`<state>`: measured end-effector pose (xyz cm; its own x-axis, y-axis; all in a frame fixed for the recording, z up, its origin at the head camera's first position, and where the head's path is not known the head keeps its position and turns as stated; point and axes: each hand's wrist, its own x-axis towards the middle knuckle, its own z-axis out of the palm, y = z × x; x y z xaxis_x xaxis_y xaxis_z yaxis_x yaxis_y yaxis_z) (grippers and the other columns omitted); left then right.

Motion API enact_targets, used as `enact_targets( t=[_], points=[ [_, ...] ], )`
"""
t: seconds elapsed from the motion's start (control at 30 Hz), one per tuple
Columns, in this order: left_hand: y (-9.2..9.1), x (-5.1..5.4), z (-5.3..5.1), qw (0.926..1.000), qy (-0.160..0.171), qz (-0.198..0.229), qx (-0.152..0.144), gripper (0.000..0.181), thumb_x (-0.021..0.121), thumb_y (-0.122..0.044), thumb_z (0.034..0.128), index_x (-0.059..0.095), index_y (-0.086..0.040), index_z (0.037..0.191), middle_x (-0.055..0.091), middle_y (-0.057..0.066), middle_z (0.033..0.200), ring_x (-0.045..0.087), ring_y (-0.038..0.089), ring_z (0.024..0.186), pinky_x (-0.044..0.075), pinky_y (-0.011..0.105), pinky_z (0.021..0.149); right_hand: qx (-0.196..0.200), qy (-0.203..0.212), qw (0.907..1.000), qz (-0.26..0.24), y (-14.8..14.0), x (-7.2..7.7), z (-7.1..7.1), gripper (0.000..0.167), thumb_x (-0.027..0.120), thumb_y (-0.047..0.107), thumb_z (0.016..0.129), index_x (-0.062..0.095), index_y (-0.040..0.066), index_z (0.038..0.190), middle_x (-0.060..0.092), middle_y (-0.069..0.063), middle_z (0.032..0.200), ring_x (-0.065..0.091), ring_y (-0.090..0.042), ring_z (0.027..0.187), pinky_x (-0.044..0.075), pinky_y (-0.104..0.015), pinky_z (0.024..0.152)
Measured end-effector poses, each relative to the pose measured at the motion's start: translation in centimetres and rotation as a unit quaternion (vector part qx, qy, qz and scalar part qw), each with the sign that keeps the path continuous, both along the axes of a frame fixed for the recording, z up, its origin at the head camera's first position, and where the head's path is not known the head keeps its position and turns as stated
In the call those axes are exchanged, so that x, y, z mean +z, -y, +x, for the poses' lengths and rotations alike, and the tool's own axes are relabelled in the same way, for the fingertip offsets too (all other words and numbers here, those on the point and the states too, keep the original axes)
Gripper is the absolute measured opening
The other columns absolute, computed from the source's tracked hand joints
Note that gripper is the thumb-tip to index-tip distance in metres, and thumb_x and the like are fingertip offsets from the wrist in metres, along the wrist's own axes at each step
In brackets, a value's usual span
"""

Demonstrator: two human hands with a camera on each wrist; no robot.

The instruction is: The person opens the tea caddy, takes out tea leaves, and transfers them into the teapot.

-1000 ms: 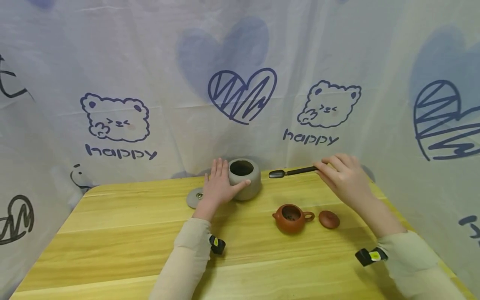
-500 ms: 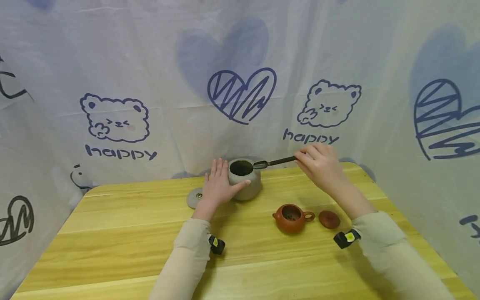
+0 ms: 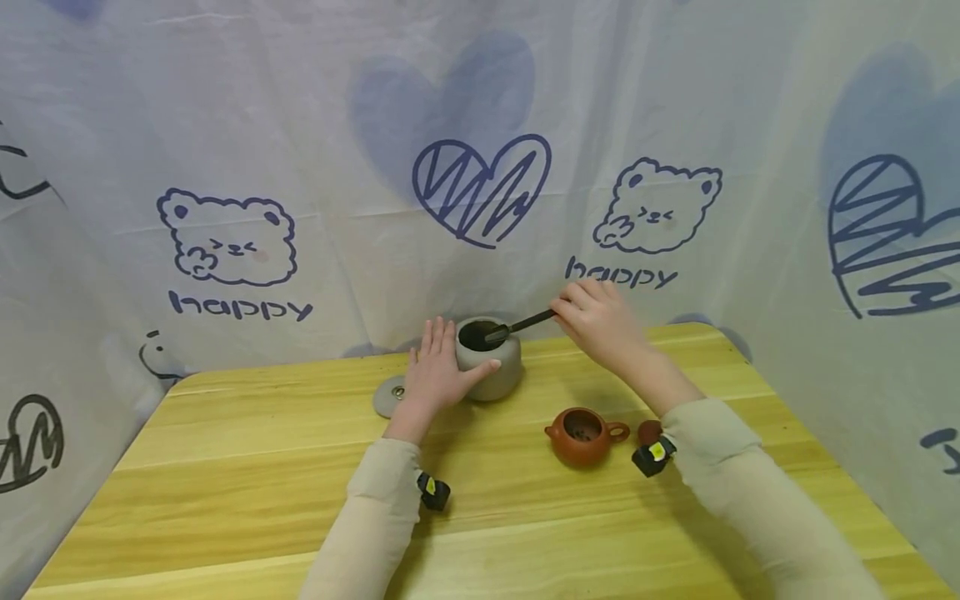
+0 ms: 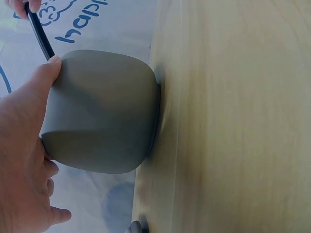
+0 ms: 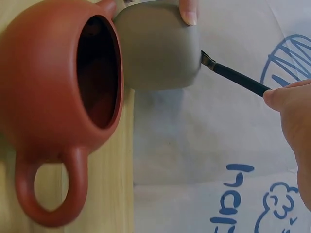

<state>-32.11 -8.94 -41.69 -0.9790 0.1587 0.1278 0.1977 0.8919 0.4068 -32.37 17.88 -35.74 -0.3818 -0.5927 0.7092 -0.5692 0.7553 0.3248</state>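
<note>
A grey jar [image 3: 498, 379] stands at the table's back edge, its mouth uncovered. My left hand [image 3: 433, 375] rests against its left side, fingers straight and thumb spread across the front; in the left wrist view the thumb of that hand [image 4: 22, 131] touches the jar [image 4: 104, 111] near its rim. My right hand [image 3: 603, 325] pinches the dark handle of a small scoop [image 3: 531, 320], whose tip is inside the jar's mouth. In the right wrist view the scoop [image 5: 238, 78] slants from the right hand [image 5: 299, 121] to the jar [image 5: 158, 46].
An open reddish-brown teapot [image 3: 581, 450] with dark bits inside stands in front of the jar, to its right. Its lid [image 3: 649, 431] lies beside the handle, partly covered by the right wrist's camera. The grey jar lid [image 3: 387, 397] lies left of the jar. A printed cloth hangs behind.
My right hand has moved left with the scoop, from right of the jar over its rim, and the tip has entered the mouth. The left hand has stayed against the jar.
</note>
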Motion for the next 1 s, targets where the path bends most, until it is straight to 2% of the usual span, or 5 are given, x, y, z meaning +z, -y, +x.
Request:
enact_targets(
  t=[0.3,0.47,0.63,0.83,1.0],
  points=[
    [0.0,-0.2,-0.1,0.9999,0.002,-0.013,0.005,0.112,0.046,-0.082,0.08,0.01,-0.011,0.158,0.003,0.009,0.166,-0.003,0.026,0.154,0.014,0.058,0.121,0.001,0.009,0.9992,0.039,2.5,-0.2,-1.2,0.011,0.069,0.015,0.09,0.074,0.009,0.098,0.063,-0.005,0.097,0.055,-0.025,0.092,0.042,-0.036,0.076],
    [-0.1,-0.2,-0.1,0.9999,0.004,-0.015,0.006,0.111,0.045,-0.082,0.0802,0.01,-0.011,0.158,0.002,0.009,0.166,-0.004,0.026,0.154,0.014,0.057,0.121,-0.014,-0.001,0.9962,0.086,3.7,-0.6,-1.8,0.013,0.062,0.012,0.092,0.073,0.012,0.099,0.064,-0.004,0.1,0.055,-0.023,0.094,0.04,-0.034,0.074],
    [-0.2,-0.3,-0.1,0.9999,0.001,-0.013,0.006,0.111,0.046,-0.082,0.0803,0.011,-0.01,0.158,0.003,0.01,0.166,-0.003,0.027,0.154,0.015,0.058,0.121,-0.021,0.0,0.991,0.132,4.8,-0.9,-2.2,0.014,0.062,0.011,0.091,0.073,0.014,0.099,0.064,-0.003,0.102,0.055,-0.022,0.096,0.04,-0.033,0.076],
    [-0.2,-0.4,-0.2,1.0,0.0,-0.008,0.004,0.112,0.046,-0.082,0.0798,0.011,-0.01,0.158,0.003,0.01,0.166,-0.003,0.027,0.154,0.015,0.058,0.121,-0.032,0.033,0.9882,0.146,5.6,-1.1,-2.2,0.012,0.065,0.011,0.091,0.073,0.015,0.099,0.062,-0.003,0.101,0.052,-0.022,0.097,0.039,-0.033,0.078],
    [-0.1,-0.5,-0.3,0.9999,0.0,-0.012,0.009,0.112,0.045,-0.083,0.0798,0.01,-0.011,0.158,0.003,0.009,0.166,-0.003,0.026,0.154,0.015,0.058,0.121,-0.037,0.096,0.9883,0.113,5.7,-1.0,-2.3,0.015,0.068,0.014,0.09,0.075,0.015,0.103,0.062,-0.002,0.103,0.052,-0.022,0.099,0.039,-0.033,0.077]
  ],
)
